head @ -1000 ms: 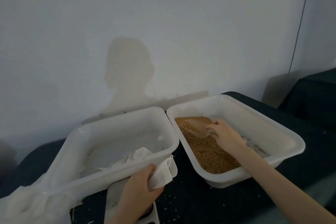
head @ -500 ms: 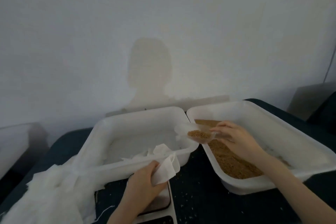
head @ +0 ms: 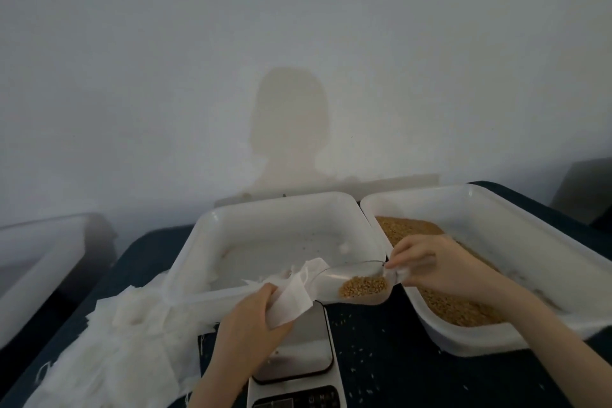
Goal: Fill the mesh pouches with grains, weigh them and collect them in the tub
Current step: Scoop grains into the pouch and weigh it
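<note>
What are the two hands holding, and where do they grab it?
The left hand grips a white mesh pouch at its lower end. The right hand pinches the clear scoop of grains by its handle.

Dark table [head: 381, 368]: two tubs [head: 231, 225] [head: 496, 209], scale [head: 298, 361], pouch pile [head: 109, 341].

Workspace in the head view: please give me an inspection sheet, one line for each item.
Surface: dark blue table, loose grains scattered.
Job's things: white mesh pouch; clear plastic scoop with brown grains at pouch mouth; white tub of grains; white middle tub; white digital scale.
Clutter: pile of empty pouches.
Grippers: left hand grips pouch; right hand holds scoop.
Cables: nothing seen.
Surroundings: grey wall; third tub.
</note>
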